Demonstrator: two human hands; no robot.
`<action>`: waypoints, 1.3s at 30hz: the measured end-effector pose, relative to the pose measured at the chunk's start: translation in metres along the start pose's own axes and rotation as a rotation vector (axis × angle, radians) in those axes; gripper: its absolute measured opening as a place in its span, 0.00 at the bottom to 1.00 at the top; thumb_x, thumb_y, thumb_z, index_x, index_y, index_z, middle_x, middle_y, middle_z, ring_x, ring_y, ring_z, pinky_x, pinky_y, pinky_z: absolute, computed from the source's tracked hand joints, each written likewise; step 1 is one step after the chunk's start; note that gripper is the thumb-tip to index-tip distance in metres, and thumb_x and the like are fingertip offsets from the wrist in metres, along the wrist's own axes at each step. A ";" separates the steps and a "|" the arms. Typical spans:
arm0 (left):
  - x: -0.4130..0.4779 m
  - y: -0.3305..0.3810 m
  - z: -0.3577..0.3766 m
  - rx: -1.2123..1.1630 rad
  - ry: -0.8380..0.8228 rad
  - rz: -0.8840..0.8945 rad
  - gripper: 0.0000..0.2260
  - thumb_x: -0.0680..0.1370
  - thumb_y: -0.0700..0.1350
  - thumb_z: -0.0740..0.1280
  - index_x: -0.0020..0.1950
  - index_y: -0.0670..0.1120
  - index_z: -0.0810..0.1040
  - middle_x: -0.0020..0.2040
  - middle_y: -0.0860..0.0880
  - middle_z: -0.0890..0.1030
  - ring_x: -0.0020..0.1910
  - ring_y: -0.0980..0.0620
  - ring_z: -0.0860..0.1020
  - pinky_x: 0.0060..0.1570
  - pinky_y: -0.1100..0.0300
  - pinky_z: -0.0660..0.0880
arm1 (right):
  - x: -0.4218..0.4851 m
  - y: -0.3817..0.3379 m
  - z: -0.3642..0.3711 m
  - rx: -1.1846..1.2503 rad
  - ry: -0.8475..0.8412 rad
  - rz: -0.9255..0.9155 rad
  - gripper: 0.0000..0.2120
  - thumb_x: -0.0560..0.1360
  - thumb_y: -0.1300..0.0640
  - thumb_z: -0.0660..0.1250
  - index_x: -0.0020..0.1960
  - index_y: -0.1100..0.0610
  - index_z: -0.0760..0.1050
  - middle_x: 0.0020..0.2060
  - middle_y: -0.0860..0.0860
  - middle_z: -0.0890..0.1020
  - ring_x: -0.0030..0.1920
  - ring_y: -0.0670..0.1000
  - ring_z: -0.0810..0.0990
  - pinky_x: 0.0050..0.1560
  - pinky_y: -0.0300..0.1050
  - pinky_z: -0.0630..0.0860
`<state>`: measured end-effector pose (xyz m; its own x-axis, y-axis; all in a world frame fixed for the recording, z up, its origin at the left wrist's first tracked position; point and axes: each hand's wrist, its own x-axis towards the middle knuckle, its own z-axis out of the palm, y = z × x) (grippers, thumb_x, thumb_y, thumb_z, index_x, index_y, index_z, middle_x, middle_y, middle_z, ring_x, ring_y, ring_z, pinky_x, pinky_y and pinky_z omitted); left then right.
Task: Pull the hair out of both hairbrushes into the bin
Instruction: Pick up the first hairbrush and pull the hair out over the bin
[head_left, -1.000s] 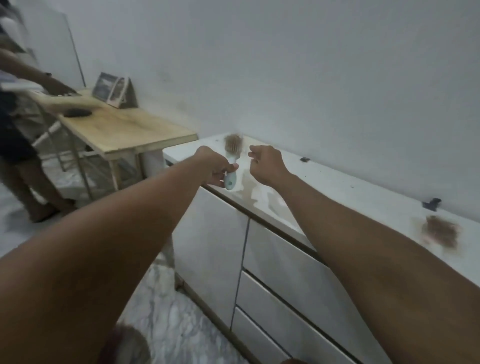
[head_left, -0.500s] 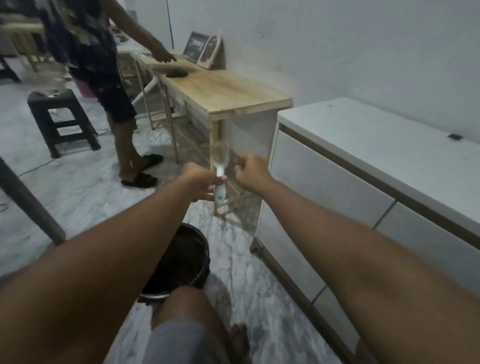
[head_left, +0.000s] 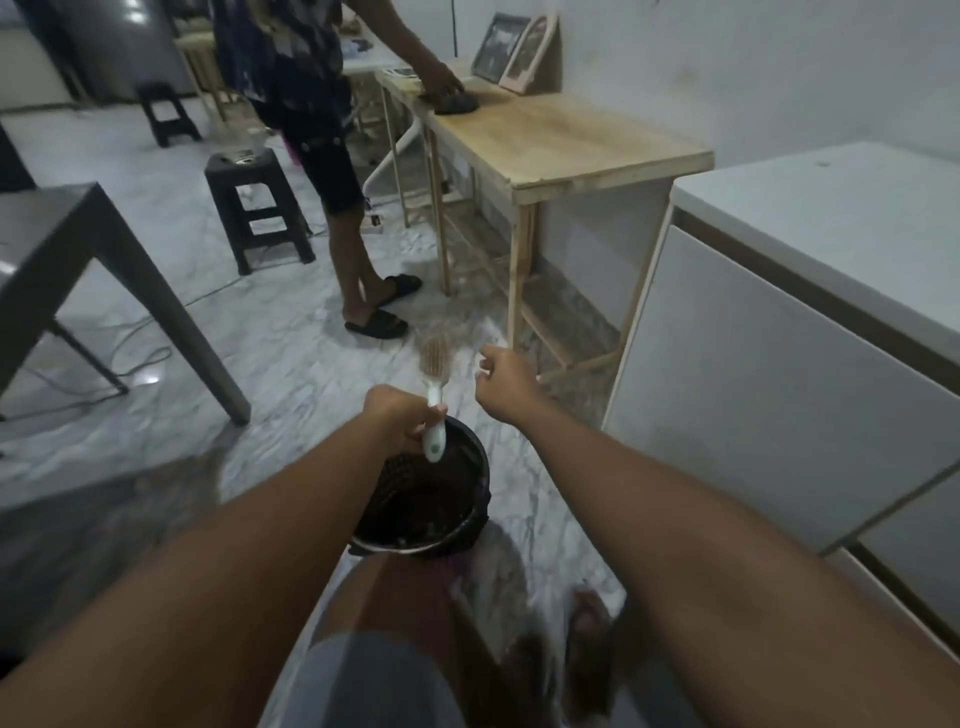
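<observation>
A pale hairbrush (head_left: 435, 387) is gripped by its handle in the left hand (head_left: 399, 422), whose fingers are wrapped closed around it, and is held upright above the far rim of the black bin (head_left: 470, 512) on the marble floor. Brownish hair is lodged in the bristles. The right hand (head_left: 506, 383) is held just right of the brush head, beyond the bin, fingers loosely curled; whether anything is pinched cannot be told.

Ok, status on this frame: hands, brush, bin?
Left hand gripping hairbrush handle above bin. Right hand beside bristles, fingers curled, hold unclear. Nothing blocking.
</observation>
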<state>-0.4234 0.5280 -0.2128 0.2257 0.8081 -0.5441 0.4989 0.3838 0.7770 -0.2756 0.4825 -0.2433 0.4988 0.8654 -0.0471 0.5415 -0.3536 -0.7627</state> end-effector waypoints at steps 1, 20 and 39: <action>0.001 -0.004 0.003 -0.001 0.016 -0.024 0.14 0.71 0.37 0.77 0.52 0.33 0.80 0.46 0.37 0.83 0.40 0.42 0.82 0.33 0.49 0.80 | 0.004 0.005 0.004 0.019 -0.024 -0.003 0.24 0.78 0.60 0.62 0.74 0.61 0.66 0.67 0.58 0.76 0.68 0.56 0.74 0.67 0.48 0.73; 0.083 -0.096 0.005 -0.166 0.029 -0.169 0.13 0.74 0.36 0.74 0.56 0.38 0.77 0.44 0.41 0.81 0.40 0.45 0.81 0.37 0.50 0.80 | 0.046 0.049 0.116 0.131 -0.192 -0.023 0.19 0.77 0.52 0.68 0.65 0.59 0.77 0.57 0.57 0.83 0.59 0.57 0.80 0.61 0.52 0.78; 0.193 -0.223 -0.010 -0.436 -0.200 -0.315 0.13 0.85 0.40 0.56 0.69 0.43 0.64 0.53 0.46 0.77 0.47 0.48 0.78 0.47 0.45 0.78 | 0.082 0.089 0.254 0.230 -0.110 0.046 0.04 0.75 0.60 0.72 0.46 0.58 0.84 0.36 0.52 0.86 0.36 0.49 0.86 0.44 0.45 0.84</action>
<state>-0.4996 0.6034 -0.4878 0.2967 0.5412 -0.7868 0.1864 0.7753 0.6035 -0.3579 0.6123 -0.4788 0.4362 0.8881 -0.1451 0.3453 -0.3141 -0.8844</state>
